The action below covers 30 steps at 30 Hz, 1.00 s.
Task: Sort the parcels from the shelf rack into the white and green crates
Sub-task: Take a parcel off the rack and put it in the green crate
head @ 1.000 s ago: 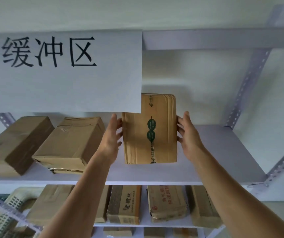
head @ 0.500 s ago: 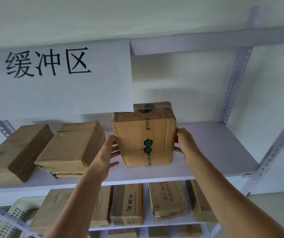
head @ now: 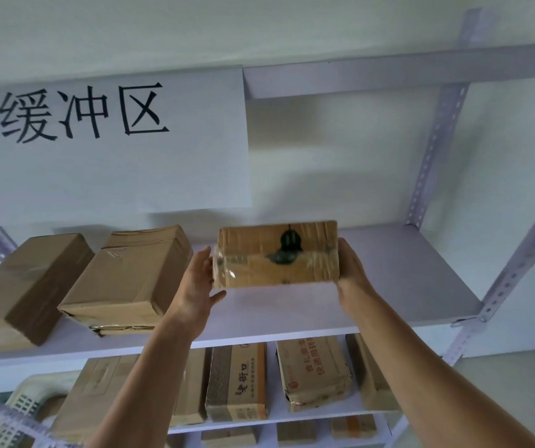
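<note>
A brown cardboard parcel [head: 275, 255] with a dark green mark and clear tape is lifted just above the upper shelf board [head: 405, 279] of the white shelf rack. My left hand [head: 196, 282] presses its left end and my right hand [head: 351, 273] grips its right end. The parcel is tipped so its taped end faces me. A pale crate [head: 22, 402] shows at the bottom left, partly hidden behind the rack.
Two more brown parcels [head: 130, 279] [head: 23, 286] lie on the left of the same shelf. Several parcels [head: 237, 383] stand on the shelf below. A white paper sign [head: 107, 147] with black characters hangs above. A perforated upright [head: 434, 150] stands at the right.
Both hands have closed on the parcel, lifted it off the shelf board and tipped it toward me, so its end now faces the camera.
</note>
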Available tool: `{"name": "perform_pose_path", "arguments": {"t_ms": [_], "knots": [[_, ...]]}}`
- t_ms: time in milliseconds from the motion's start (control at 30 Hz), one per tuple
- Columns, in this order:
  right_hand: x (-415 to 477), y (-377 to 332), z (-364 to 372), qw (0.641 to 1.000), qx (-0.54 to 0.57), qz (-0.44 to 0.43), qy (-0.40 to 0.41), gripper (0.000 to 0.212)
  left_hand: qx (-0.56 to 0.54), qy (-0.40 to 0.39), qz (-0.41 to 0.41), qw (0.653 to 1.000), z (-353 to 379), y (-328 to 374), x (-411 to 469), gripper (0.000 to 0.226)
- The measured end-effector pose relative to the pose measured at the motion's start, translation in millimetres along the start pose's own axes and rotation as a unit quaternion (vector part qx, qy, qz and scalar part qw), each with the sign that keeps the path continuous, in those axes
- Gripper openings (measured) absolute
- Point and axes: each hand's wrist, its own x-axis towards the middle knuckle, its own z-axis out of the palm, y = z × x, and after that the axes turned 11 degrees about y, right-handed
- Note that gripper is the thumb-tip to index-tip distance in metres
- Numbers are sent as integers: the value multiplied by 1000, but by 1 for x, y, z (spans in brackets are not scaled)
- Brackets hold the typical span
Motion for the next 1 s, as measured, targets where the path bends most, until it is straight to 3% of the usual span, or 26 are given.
{"name": "perform_pose_path", "arguments": {"t_ms": [167, 300, 500, 700, 800, 1000], "knots": [[9, 20, 0, 994, 90, 50, -45, 40, -17, -47, -44, 998, 6, -8, 3, 73], [14, 38, 0, 996, 54, 52, -40, 25, -1, -40, -62, 997, 12, -24, 2, 63], [18, 60, -5, 997, -1, 60, -57, 21, 44, -37, -54, 997, 22, -44, 5, 57], [15, 60, -4, 997, 33, -4, -63, 21, -9, -34, -18, 999, 27, -53, 5, 57], [9, 58, -5, 994, 63, -60, -64, 22, -49, -29, 45, 997, 31, -52, 4, 57], [4, 49, -6, 985, 93, -130, -63, 41, -99, -55, 108, 988, 34, -45, -1, 61]]}}
